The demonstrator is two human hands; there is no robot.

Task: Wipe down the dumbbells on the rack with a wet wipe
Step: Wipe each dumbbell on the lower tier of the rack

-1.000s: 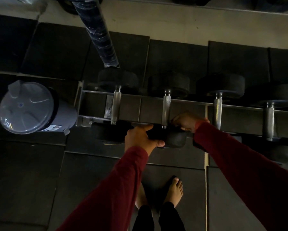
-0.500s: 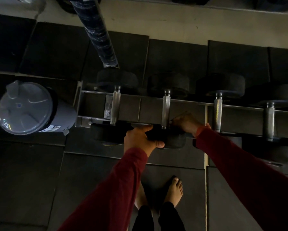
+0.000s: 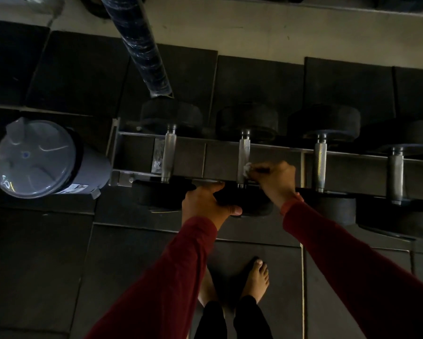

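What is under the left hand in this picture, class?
The left hand grips the near black head of the second dumbbell. Its palm covers that part; the rack below is dark and unclear.

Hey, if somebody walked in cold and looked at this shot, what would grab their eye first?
Probably the two red sleeves reaching to the dumbbell rack: the right hand presses a small white wipe against the knurled handle of the second dumbbell, while the left hand grips that dumbbell's near black head. Next, the pale grey bin at far left, beside the rack's end.
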